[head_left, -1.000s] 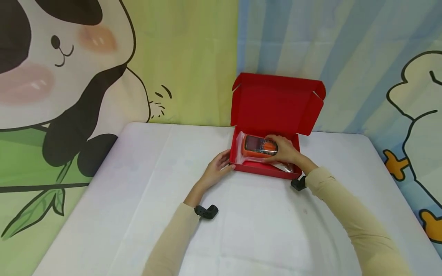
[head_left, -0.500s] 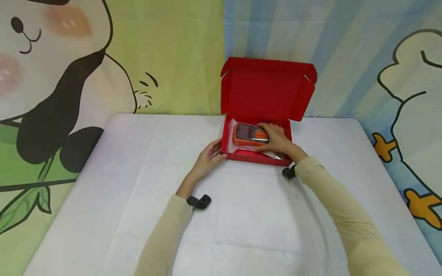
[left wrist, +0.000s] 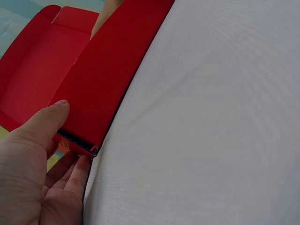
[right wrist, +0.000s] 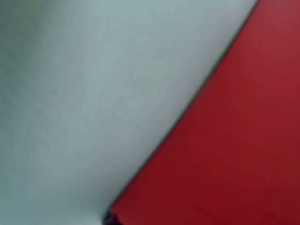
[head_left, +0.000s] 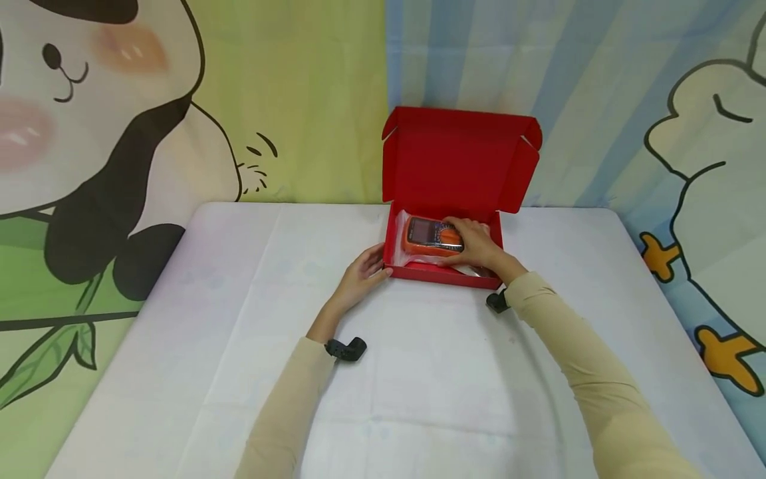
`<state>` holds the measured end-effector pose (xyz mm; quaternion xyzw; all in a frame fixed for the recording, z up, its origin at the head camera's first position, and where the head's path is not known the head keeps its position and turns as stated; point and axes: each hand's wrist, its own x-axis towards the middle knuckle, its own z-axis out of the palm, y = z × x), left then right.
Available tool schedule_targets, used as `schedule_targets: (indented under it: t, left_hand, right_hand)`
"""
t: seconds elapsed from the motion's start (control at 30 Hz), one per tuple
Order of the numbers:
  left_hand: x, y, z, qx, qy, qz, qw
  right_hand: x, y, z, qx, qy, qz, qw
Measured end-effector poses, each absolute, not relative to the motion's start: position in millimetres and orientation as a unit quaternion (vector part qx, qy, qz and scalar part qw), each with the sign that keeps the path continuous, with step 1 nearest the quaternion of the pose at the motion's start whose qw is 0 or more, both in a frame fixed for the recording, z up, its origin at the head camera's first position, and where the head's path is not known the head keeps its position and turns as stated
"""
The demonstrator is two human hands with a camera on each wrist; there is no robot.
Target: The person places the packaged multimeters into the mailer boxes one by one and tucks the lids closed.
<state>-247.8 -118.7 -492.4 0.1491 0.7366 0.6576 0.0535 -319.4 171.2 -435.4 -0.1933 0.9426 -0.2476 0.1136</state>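
Observation:
A red cardboard box (head_left: 435, 274) stands at the far side of the table with its lid (head_left: 457, 159) raised. Inside lies an orange multimeter (head_left: 425, 233) with a dark screen and a dial, screen side up, on clear plastic wrapping (head_left: 399, 247). My right hand (head_left: 477, 245) grips the multimeter at its dial end, covering that end. At the box's front left corner my left hand (head_left: 358, 274) holds on. In the left wrist view, its thumb lies on the box's front wall (left wrist: 101, 79) and its fingers curl at the side. The right wrist view shows only blurred box wall (right wrist: 234, 140) and cloth.
A white cloth (head_left: 413, 379) covers the table. Right behind the box hangs a printed curtain (head_left: 329, 100) with cartoon animals. Each wrist wears a black camera (head_left: 347, 349). A shiny clear plastic piece (head_left: 473, 271) shows under the right hand, inside the box.
The head view has shifted, so box and hands appear further left and higher than a second ago. Both hands keep their places on the box and the multimeter.

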Motion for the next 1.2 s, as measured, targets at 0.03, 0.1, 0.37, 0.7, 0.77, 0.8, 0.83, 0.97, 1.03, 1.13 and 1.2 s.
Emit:
schedule_targets:
  t: [0.03, 0.1, 0.37, 0.7, 0.77, 0.8, 0.83, 0.97, 1.03, 1.13, 1.2]
  left_hand:
    - [-247, -118, -493, 0.150, 0.736, 0.658, 0.054]
    - [-247, -116, -493, 0.153, 0.735, 0.658, 0.052]
    - [-250, -107, -498, 0.156, 0.718, 0.676, 0.054]
    - [-247, -108, -475, 0.069, 0.745, 0.654, 0.111]
    - [-249, -112, -465, 0.054, 0.751, 0.647, 0.122]
    - [-250, -114, -460, 0.051, 0.754, 0.642, 0.125]
    - [-251, -116, -454, 0.050, 0.759, 0.637, 0.128]
    - [-263, -121, -434, 0.063, 0.777, 0.614, 0.122]
    - [-271, -122, -425, 0.074, 0.783, 0.608, 0.112]
    - [-282, -123, -413, 0.089, 0.786, 0.604, 0.095]
    - [-289, -122, -406, 0.097, 0.791, 0.598, 0.085]
  right_hand:
    - [-318, 172, -435, -0.191, 0.944, -0.243, 0.114]
    - [-314, 172, -435, -0.186, 0.947, -0.236, 0.116]
    - [-300, 177, -436, -0.174, 0.953, -0.232, 0.093]
    - [-283, 186, -422, -0.184, 0.919, -0.347, 0.037]
    - [-282, 188, -414, -0.183, 0.910, -0.372, 0.010]
    - [-281, 190, -410, -0.179, 0.906, -0.384, -0.007]
    - [-281, 191, -406, -0.173, 0.900, -0.399, -0.025]
    - [-282, 202, -396, -0.151, 0.861, -0.474, -0.101]
    - [-283, 208, -392, -0.140, 0.835, -0.515, -0.135]
    - [-279, 213, -382, -0.128, 0.797, -0.565, -0.173]
    - [-273, 213, -373, -0.114, 0.783, -0.582, -0.186]
